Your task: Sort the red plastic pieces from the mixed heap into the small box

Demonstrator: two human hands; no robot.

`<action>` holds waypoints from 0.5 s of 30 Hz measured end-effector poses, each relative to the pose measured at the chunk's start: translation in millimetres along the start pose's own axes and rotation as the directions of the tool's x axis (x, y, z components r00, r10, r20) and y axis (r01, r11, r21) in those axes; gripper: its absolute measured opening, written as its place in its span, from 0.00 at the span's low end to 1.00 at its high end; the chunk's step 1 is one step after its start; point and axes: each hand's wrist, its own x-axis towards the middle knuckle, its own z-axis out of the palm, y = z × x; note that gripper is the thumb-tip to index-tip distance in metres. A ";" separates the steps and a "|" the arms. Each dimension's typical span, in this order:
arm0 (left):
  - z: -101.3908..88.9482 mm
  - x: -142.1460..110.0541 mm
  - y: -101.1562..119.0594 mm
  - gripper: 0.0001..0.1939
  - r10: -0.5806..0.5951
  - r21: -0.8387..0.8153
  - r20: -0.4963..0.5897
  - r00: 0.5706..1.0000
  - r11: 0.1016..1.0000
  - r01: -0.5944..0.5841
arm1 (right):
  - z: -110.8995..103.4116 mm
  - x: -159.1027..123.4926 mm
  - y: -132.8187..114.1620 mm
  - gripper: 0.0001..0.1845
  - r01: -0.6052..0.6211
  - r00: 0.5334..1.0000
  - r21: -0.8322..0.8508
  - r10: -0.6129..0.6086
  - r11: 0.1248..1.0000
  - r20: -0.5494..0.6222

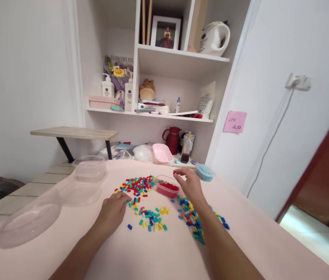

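Observation:
My right hand [190, 184] pinches a small red building block [174, 172] between thumb and finger, just above the right rim of a clear plastic tub [167, 192]. Red blocks [168, 186] partly fill that tub. My left hand [113, 210] lies low over the table, fingers stretched forward, its fingertips at a few green and yellow blocks [130, 203]; its thumb is mostly hidden. Beyond it spreads a mixed pile of coloured blocks [139, 186]. Nearer to me lies a looser scatter of blocks [153, 219]. A blue, green and orange heap [192, 217] sits partly behind my right forearm.
Several clear empty tubs [30, 219] line the table's left side. A lidded tub of light blue pieces [205, 173] stands right of my hand. At the back are a pink basin [162, 153], a red jug [173, 140] and a bottle [187, 149]. White shelving [170, 50] rises behind.

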 end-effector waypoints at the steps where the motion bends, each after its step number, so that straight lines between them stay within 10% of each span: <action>1: -0.6 0.3 -0.2 0.21 0.002 -0.003 -0.001 1.000 1.000 -0.002 | 0.0 -0.2 5.5 0.12 -0.025 1.000 -0.020 0.025 0.999 -0.009; 7: -4.0 1.8 0.1 0.20 0.004 0.011 0.004 1.000 1.000 -0.004 | 4.8 -3.0 -10.7 0.21 -0.049 0.997 0.068 0.053 0.996 -0.063; 10: -3.2 3.0 -1.4 0.20 0.015 0.007 -0.007 1.000 1.000 -0.015 | 10.9 -8.2 -33.9 0.14 0.061 0.991 0.135 -0.076 0.989 0.108; 15: 0.6 4.0 -5.5 0.20 0.011 0.002 -0.025 1.000 1.000 -0.011 | 29.2 -25.7 -54.6 0.11 0.222 0.796 0.147 -0.266 0.964 0.544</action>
